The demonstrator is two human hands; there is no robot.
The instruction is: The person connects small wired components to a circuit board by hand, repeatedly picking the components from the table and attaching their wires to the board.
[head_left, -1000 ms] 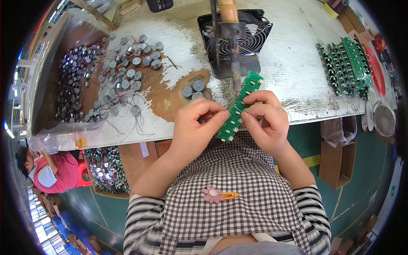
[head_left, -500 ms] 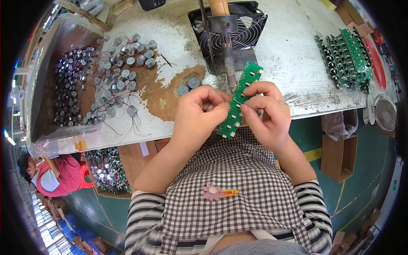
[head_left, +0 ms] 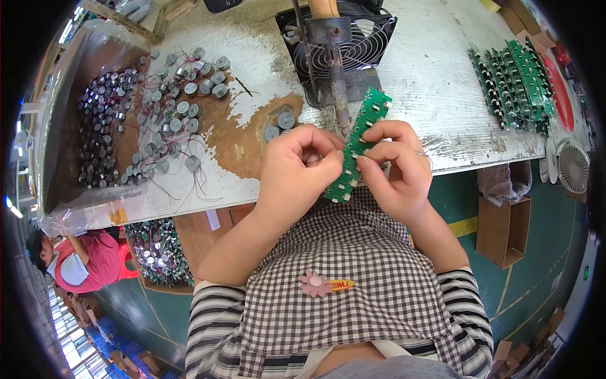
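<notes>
A long green circuit board (head_left: 374,108) with small pale connectors is held slantwise above the table's front edge. My right hand (head_left: 399,165) grips it by its right edge, thumb and fingers closed. My left hand (head_left: 297,165) is closed in a pinch at the board's left edge; what lies between its fingertips is hidden. Just beyond the left hand lie two small round grey motors (head_left: 286,120). The soldering iron (head_left: 339,88), wooden handle up, points down on its stand, with its tip close to the board and above the left fingertips.
A black fan (head_left: 372,38) stands behind the iron. At left, many wired motors (head_left: 183,107) spill from a plastic-lined box (head_left: 53,136). Stacked green boards (head_left: 521,85) lie at right beside a red tray (head_left: 564,104). A small white fan (head_left: 573,169) is at the far right. A person (head_left: 88,262) sits lower left.
The board has risen very slightly toward the iron's tip. Both hands keep nearly the same grip and place; the table scene has shifted a little in view.
</notes>
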